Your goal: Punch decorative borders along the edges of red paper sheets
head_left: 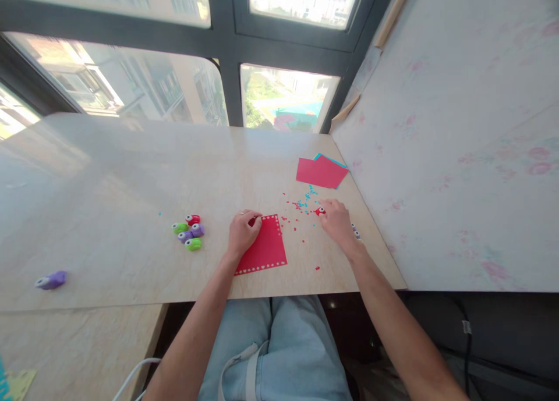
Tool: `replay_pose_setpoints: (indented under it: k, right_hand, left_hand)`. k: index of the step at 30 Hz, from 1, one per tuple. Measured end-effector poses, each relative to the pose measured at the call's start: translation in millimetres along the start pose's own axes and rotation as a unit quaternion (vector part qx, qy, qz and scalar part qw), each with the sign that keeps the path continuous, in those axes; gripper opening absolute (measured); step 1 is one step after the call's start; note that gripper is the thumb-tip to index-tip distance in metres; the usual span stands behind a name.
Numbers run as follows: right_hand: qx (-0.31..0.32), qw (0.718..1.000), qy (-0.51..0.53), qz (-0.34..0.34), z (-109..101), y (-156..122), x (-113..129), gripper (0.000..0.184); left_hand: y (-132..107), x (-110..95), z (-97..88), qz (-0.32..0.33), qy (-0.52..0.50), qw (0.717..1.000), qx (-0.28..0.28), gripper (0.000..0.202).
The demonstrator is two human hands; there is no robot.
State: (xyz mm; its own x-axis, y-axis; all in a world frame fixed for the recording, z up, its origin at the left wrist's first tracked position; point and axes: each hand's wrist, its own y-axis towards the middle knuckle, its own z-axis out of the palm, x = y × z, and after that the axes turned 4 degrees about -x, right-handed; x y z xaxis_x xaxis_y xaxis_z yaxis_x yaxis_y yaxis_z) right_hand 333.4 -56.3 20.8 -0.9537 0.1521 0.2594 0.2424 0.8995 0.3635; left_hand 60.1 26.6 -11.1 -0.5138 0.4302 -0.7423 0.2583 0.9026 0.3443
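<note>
A red sheet of paper (264,247) lies on the table, with small punched holes along its top, right and bottom edges. My left hand (242,233) is at its upper left; thumb and fingers are closed on the paper's edge. To the right, apart from the sheet, my right hand (337,220) grips a small red craft punch (320,211) with an eye-like spot on it. Its far side is hidden by my fingers. Red and blue punched bits (302,204) are scattered between the sheet and my right hand.
Several red, green and purple punches (187,236) cluster to the left. A lone purple punch (51,280) lies farther left. More punches (356,232) are partly hidden behind my right wrist. Red and blue sheets (321,172) lie near the papered wall (463,133). A window stands behind the table.
</note>
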Motion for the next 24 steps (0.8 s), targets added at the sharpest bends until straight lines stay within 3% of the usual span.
replay_pose_setpoints:
  k: [4,10,15,24]
  right_hand:
    - [0.123,0.985,-0.095,-0.072,-0.6,12.5,2.1,0.038]
    - [0.186,0.972,-0.089,-0.109,-4.5,23.9,4.7,0.02]
    - [0.185,0.968,0.048,-0.164,2.3,12.1,15.2,0.02]
    - [0.136,0.943,0.246,-0.176,17.6,-23.9,42.3,0.027]
  left_hand:
    - [-0.8,-0.1,0.1,0.004,0.004,1.0,0.0,0.017]
    - [-1.2,2.0,1.0,0.018,0.005,1.0,0.007,0.014]
    - [0.1,3.1,1.9,0.04,0.02,0.999,0.024,0.015]
    - [1.3,0.5,5.0,0.008,0.034,0.999,0.024,0.016]
